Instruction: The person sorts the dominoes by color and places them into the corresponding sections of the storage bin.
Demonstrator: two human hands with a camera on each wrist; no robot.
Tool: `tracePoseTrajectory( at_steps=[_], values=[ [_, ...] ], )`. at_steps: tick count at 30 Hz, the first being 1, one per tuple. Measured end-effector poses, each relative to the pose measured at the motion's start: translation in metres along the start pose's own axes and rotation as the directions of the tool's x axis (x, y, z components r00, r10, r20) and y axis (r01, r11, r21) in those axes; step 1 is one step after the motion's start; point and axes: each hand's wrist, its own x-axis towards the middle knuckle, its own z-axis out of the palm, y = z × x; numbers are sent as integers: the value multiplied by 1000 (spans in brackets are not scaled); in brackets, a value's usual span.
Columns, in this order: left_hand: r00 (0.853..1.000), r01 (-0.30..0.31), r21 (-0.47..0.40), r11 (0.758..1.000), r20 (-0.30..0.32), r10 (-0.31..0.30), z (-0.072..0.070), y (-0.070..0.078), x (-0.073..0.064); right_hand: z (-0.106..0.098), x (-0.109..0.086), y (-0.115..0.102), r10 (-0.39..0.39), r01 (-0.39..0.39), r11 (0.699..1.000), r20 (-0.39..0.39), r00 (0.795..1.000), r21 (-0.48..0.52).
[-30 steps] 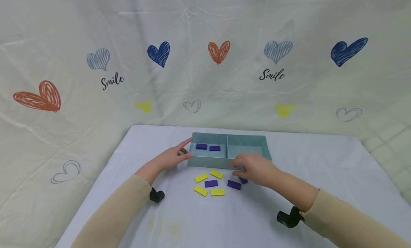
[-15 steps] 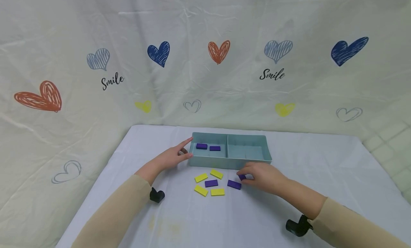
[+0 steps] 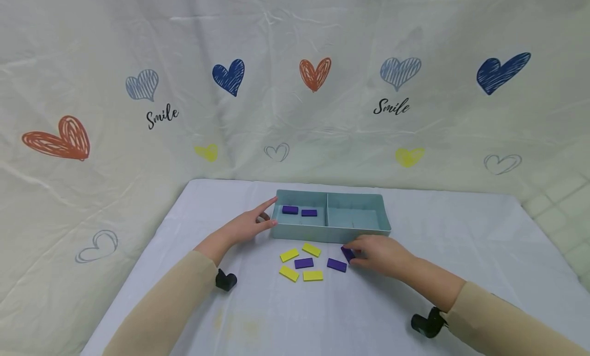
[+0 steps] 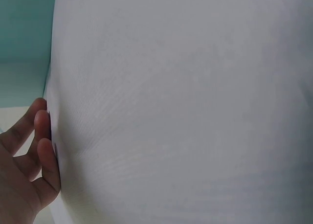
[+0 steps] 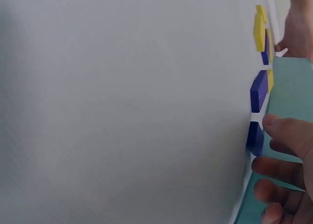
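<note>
In the head view my left hand (image 3: 246,226) rests at the left end of a teal two-compartment box (image 3: 332,234), index finger along the far corner and thumb at the near one. Its fingers also show beside the teal box wall (image 4: 24,82) in the left wrist view. My right hand (image 3: 381,253), just in front of the box, has thumb and index finger at the two ends of a purple rectangular block (image 3: 348,254). That purple block (image 5: 255,138) shows between the two fingertips in the right wrist view. Two purple blocks (image 3: 290,210) lie in the left compartment.
Left of my right hand, two more purple blocks (image 3: 337,265) and several yellow blocks (image 3: 289,273) lie loose on the white tablecloth (image 3: 295,315). A white curtain (image 3: 341,125) printed with hearts hangs behind the table. Black wrist cameras (image 3: 428,323) sit on both wrists.
My right hand has come down and right from the box's front wall to the rightmost purple block, which now lies turned between its fingertips. The left hand stays at the box.
</note>
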Motion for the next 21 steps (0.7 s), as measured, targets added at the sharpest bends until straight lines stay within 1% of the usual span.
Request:
tracePoseTrajectory(
  at_steps=[4, 10, 15, 21],
  values=[
    [1000, 0, 4, 1000, 0, 0, 0, 0, 1, 3, 3, 1, 1, -1, 1000, 9, 1000, -23],
    [1000, 3, 8, 1000, 1, -3, 0, -1, 2, 4, 5, 0, 14, -15, 1000, 27, 1000, 5],
    [1000, 3, 12, 1000, 4, -3, 1, -2, 3, 7, 8, 1, 30, -30, 1000, 43, 999, 8],
    [1000, 0, 17, 1000, 5, 0, 1, -2, 4, 6, 4, 2, 48, -48, 999, 79, 996, -6]
  ],
)
